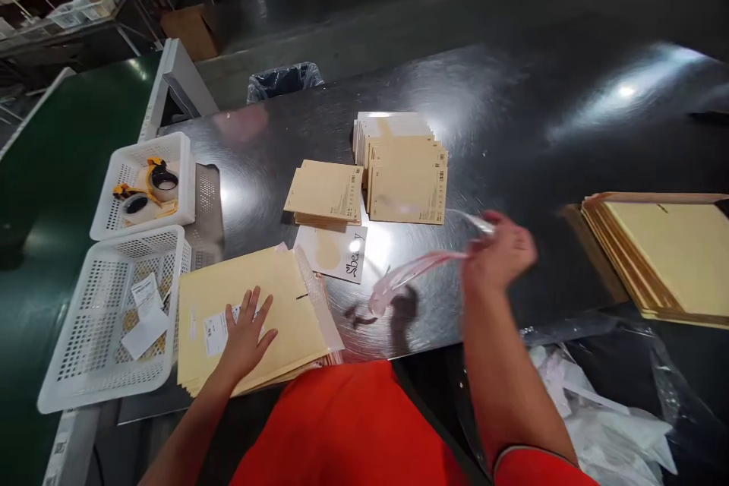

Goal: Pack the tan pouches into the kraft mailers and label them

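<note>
My left hand (249,334) lies flat with fingers spread on the top padded envelope (228,279) of a stack, beside a white label (216,334). Along that envelope's right side, the bubble-lined flap edge (319,304) shows. My right hand (501,250) is closed on a translucent film strip (407,278), raised over the table to the right. The strip trails to the left and is partly blurred. Behind the envelopes sit a beige stack of flat boxes (324,191), a larger stack (407,190) and a white printed card (345,267).
Two white plastic baskets stand at the left: the far basket (186,182) holds tape dispensers (162,176), the near basket (62,364) paper slips (149,315). Another envelope stack (672,258) lies right. A bag of white scraps (604,425) hangs below the table edge. A green conveyor (68,159) runs left.
</note>
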The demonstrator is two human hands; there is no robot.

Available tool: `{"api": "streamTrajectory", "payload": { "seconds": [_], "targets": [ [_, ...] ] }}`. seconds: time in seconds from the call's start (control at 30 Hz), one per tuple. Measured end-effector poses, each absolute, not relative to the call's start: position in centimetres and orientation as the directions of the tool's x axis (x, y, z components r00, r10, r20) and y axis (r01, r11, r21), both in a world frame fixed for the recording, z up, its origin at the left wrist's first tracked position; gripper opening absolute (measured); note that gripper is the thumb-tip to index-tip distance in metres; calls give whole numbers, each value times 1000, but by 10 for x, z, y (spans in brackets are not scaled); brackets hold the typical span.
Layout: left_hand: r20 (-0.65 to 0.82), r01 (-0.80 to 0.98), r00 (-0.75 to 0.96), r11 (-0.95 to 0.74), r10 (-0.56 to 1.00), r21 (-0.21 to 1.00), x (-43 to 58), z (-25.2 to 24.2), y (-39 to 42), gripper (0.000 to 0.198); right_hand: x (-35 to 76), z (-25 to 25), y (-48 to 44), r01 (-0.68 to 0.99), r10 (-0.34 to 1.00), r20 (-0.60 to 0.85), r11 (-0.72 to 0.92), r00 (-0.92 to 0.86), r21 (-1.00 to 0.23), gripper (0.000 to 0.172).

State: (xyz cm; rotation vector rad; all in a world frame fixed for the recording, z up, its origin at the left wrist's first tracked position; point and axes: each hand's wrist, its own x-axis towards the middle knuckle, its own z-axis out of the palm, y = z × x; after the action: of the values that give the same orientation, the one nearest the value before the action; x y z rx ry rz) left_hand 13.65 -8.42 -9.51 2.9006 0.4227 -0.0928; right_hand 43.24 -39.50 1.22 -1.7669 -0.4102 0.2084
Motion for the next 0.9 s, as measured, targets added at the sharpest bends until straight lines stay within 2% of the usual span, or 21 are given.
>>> {"api": "streamTrajectory", "payload": {
  "seconds": [0.03,0.07,0.1,0.13,0.17,0.2,0.23,0.3,0.33,0.4,0.53,0.7,0.9],
  "targets": [
    [-96,289,957,-937,275,195,137,-94,-84,56,445,25,-410,240,243,191,-192,951,-952,61],
    [-93,290,957,-938,277,191,139,-93,-85,56,451,31,-421,382,90,372,-280,924,-881,54],
    [-82,285,958,-940,274,187,141,-92,-85,54,450,32,-425,478,53,498,-382,866,-791,47],
    [-67,278,960,-943,270,182,143,-91,-86,52,443,27,-423,543,110,566,-480,817,-689,42],
    [-52,274,962,-945,269,177,146,-90,-87,50,431,16,-413,583,244,551,-544,798,-603,37],
    [-39,275,961,-945,273,174,149,-90,-88,49,415,1,-397,607,427,431,-558,795,-565,34],
    [-33,279,960,-945,278,173,152,-90,-89,49,399,-17,-376,597,561,271,-551,782,-583,31],
    [-37,291,957,-941,289,174,156,-90,-90,51,369,-54,-331,519,734,-35,-513,678,-684,25],
    [-40,296,955,-939,294,174,157,-91,-90,51,357,-71,-312,492,778,-118,-499,617,-713,24],
    [-48,297,955,-940,293,170,157,-91,-91,51,339,-95,-286,448,822,-187,-467,539,-763,24],
    [-44,291,957,-946,288,144,155,-93,-92,53,313,-105,-278,475,851,-143,-413,505,-777,30],
    [11,237,971,-966,240,105,153,-100,-92,54,298,-99,-245,716,875,-161,-468,456,-518,23],
    [29,209,977,-975,212,74,154,-103,-93,55,355,-94,-150,651,766,-150,-617,625,-441,39]
  ]
}}
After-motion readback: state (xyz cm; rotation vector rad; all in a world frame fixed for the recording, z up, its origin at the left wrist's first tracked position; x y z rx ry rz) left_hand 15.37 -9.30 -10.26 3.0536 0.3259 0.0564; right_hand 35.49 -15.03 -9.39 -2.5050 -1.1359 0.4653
